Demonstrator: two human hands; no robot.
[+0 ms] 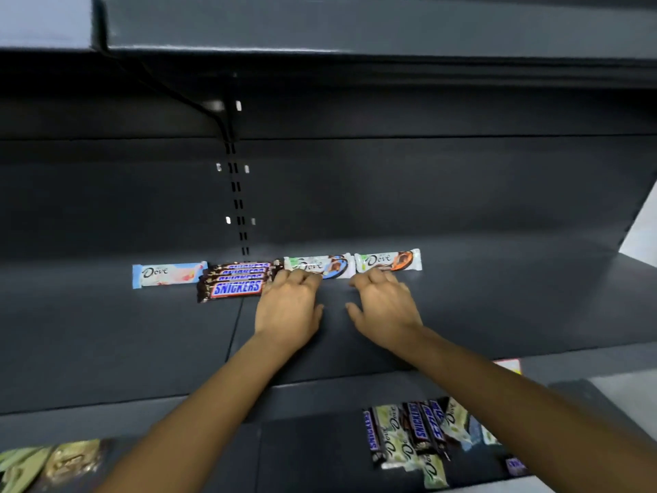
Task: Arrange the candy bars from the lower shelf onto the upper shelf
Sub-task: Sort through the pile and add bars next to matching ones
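Alignment looks like the step in hand: my left hand rests bent fingers on the blue Dove bar's near edge. My right hand sets bent fingers at the orange Dove bar's near corner, thumbs splayed aside, nothing gripped. Both bars sit end to end on the upper shelf, with the Snickers stack and pink Dove bar toward 9 o'clock, presumably for a neat label-up row; the remaining candy bars lie heaped on the lower shelf at 5 o'clock.
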